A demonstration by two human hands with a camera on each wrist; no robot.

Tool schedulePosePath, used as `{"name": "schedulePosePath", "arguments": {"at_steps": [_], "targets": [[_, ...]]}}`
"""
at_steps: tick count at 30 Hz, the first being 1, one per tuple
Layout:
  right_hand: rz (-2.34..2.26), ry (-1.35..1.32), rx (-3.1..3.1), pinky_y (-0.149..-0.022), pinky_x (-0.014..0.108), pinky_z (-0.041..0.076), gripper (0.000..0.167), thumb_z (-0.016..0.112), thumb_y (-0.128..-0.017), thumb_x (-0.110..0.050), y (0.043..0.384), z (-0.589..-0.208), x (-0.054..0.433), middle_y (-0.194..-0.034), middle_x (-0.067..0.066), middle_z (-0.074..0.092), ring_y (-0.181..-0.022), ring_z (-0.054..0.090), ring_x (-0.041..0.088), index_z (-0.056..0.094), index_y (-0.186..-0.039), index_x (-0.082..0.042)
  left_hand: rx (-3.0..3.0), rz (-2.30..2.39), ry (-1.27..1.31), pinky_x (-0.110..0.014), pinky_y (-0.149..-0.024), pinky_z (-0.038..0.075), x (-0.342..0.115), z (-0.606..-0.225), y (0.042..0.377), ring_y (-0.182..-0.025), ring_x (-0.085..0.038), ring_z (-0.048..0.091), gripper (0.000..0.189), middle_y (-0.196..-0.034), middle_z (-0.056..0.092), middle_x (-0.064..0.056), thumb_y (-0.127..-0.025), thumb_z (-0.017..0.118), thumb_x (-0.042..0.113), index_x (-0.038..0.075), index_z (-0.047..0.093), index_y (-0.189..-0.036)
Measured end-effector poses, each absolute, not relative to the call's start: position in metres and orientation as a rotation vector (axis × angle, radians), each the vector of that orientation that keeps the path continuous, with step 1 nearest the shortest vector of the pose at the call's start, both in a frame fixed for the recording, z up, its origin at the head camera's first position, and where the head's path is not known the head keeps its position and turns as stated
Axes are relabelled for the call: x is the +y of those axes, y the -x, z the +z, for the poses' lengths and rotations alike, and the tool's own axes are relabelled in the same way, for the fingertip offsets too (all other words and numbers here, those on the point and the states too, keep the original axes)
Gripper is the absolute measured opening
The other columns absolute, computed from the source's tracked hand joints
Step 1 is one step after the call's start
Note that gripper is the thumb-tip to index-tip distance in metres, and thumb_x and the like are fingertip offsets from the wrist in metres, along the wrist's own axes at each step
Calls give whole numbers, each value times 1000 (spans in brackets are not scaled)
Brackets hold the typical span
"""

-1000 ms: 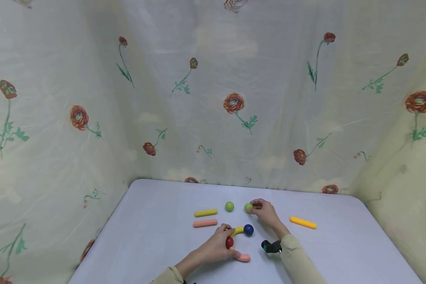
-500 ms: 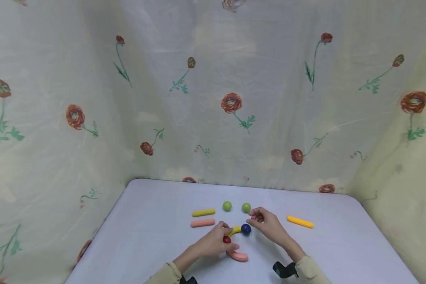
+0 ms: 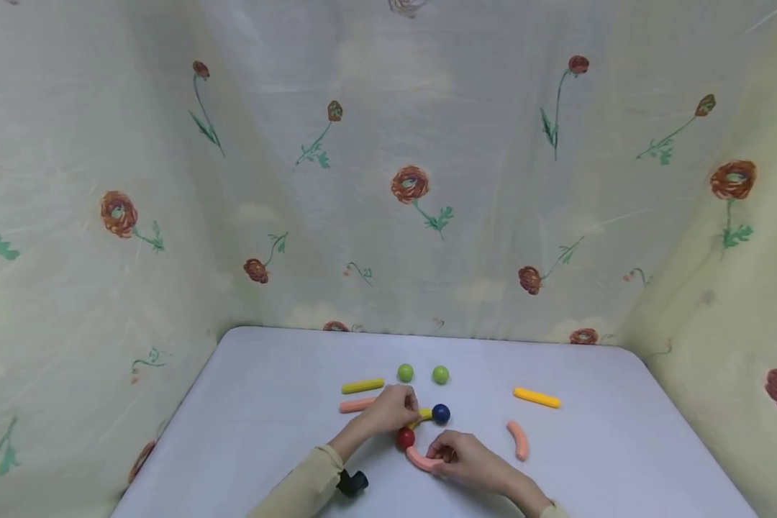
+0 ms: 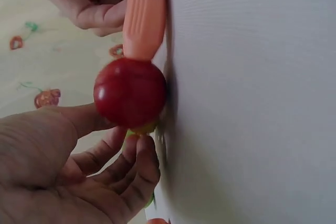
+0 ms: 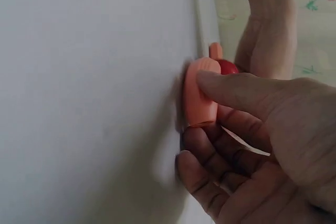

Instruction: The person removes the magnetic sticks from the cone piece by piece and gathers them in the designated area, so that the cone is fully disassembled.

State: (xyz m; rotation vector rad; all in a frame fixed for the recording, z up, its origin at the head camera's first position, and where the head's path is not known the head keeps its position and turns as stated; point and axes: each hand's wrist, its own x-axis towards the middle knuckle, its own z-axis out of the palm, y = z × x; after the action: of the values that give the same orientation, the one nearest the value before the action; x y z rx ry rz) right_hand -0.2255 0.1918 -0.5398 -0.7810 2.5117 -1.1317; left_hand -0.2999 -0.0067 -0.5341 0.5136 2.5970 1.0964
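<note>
Head view: white table backed by a flowered curtain; near the middle, a chain of pieces: blue ball, curved yellow stick, red ball, curved pink stick. Left hand over the yellow stick, just far of the red ball; right hand at the right end of the curved pink stick. Beyond the chain: two green balls side by side, a straight yellow stick and a straight pink stick to the left, an orange-yellow stick and a second curved pink stick to the right. Left wrist view, not visible from the head: red ball touching the end of the curved pink stick, thumb against the ball's side, curled fingers around what looks like the yellow stick just beside it; grip only partly visible, so probably a light pinch. Right wrist view: thumb pressed on top of the curved pink stick, fingers curled beneath, stick pinched against the table, red ball just behind. No containers in any view.
</note>
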Motion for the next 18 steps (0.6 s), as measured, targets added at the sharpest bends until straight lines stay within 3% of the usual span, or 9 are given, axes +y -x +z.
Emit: {"name": "schedulePosePath", "arguments": {"at_steps": [12, 18], "targets": [[-896, 764, 2695, -74, 25, 45, 17, 66, -81, -2, 240, -531, 215, -96, -1, 57, -85, 50, 10, 67, -94, -13, 2599, 1055, -556, -20, -49, 40, -15, -535, 260, -57, -6, 48, 11, -69, 56, 4, -90, 65, 12, 13, 55, -85], [-889, 745, 2749, -70, 23, 45, 18, 62, -83, 2, 256, -532, 215, -97, 2, 56, -84, 50, 12, 68, -94, -11, 2591, 1020, -488, -21, -49, 40, -2, -532, 236, -58, -8, 50, 11, -70, 55, 3, -94, 60, 14, 13, 53, -86]]}}
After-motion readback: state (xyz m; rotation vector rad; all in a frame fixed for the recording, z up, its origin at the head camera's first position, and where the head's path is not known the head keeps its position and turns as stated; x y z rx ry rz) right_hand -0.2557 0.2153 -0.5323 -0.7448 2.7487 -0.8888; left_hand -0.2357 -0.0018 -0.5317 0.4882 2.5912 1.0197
